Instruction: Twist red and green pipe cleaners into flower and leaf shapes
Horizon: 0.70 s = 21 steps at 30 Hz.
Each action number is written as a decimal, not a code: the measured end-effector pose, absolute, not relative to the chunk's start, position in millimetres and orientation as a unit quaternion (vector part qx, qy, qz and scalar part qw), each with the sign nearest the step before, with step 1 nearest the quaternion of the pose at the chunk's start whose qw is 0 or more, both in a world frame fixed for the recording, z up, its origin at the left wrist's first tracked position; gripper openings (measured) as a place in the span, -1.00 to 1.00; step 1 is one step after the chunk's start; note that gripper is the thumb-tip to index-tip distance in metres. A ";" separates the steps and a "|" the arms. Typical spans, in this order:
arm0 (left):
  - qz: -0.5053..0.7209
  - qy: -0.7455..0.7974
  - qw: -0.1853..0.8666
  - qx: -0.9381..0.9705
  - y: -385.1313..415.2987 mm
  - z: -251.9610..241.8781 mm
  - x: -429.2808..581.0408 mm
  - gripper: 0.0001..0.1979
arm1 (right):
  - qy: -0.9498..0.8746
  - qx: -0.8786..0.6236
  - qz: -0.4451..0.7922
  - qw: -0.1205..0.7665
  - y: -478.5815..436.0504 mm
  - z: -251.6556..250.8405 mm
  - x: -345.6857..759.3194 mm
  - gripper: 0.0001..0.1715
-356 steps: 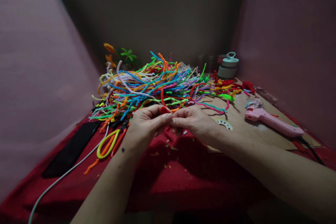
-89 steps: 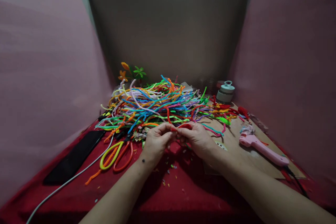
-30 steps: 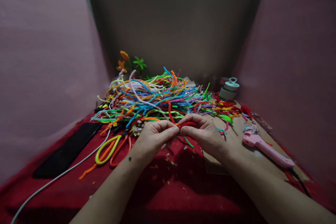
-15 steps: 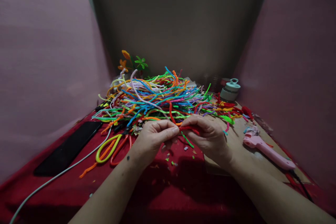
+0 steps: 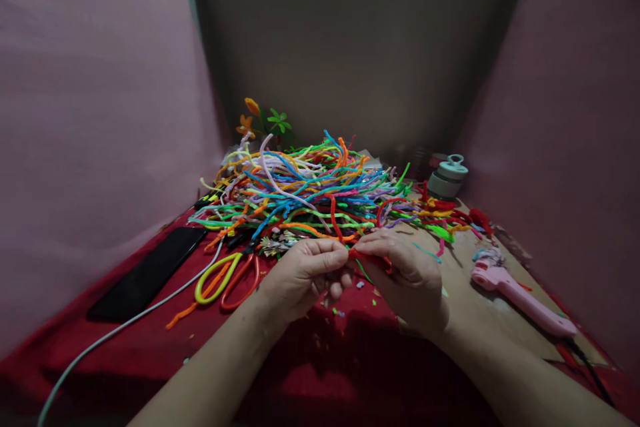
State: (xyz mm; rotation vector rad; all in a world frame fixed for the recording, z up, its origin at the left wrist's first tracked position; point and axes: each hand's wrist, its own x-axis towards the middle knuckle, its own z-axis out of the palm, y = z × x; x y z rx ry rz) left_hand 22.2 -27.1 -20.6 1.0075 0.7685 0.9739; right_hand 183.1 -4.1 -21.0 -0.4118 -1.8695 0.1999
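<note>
Left hand (image 5: 300, 280) and right hand (image 5: 407, 273) both grasping a red pipe cleaner (image 5: 353, 254)

Location of item: just below the middle of the frame, above the table (image 5: 125, 363) and in front of a pile of coloured pipe cleaners (image 5: 300, 195).

Left hand: thumb and forefinger pinched together on the item; remaining fingers curled loosely beneath. Right hand: fingers bent over the item from above, gripping it; thumb hidden. A red portion shows below the right fingers. Whether the item is folded or twisted inside that hand cannot be told.

Handling, as judged: light, soft and fuzzy outside, with a probable wire core that should bend easily and keep its shape. Slipping and breakage appear unlikely; cut ends may prick. Best hold: thumb and fingertip on either side of the spot to be bent, pressed gently so the fuzz is not flattened.

Surroundings: scissors (image 5: 231, 277) and a black phone (image 5: 147, 273) at lower left; a pink glue gun (image 5: 525, 297) at lower right; small scraps (image 5: 360, 285) near the hands.
</note>
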 end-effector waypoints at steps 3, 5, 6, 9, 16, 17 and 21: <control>0.451 0.425 0.579 0.530 -38.7 -18.4 10.1 -0.70 | -0.807 -0.170 0.068 0.561 -5.4 -19.8 184.0 -0.80; 0.436 0.536 0.424 0.585 -50.2 -20.7 -7.8 -0.70 | -0.817 -0.170 0.064 0.548 -6.9 -18.4 185.1 -0.77; 0.413 0.592 0.338 0.604 -56.6 -23.6 -19.2 -0.71 | -0.821 -0.169 0.066 0.541 -7.5 -17.8 185.8 -0.76; 0.288 0.733 0.047 0.614 -74.3 -36.6 -54.7 -0.76 | -0.830 -0.157 0.073 0.530 -8.5 -17.4 186.9 -0.76; -0.007 0.771 -0.120 0.625 -79.7 -39.4 -78.5 -0.78 | -0.841 -0.141 0.080 0.517 -7.3 -23.3 183.1 -0.77; -0.026 0.766 -0.119 0.632 -78.1 -35.1 -77.2 -0.78 | -0.841 -0.140 0.079 0.516 -7.5 -23.3 182.5 -0.77; -0.064 0.764 -0.124 0.630 -81.3 -18.2 -78.5 -0.74 | -0.838 -0.134 0.088 0.521 -8.2 -22.4 181.3 -0.79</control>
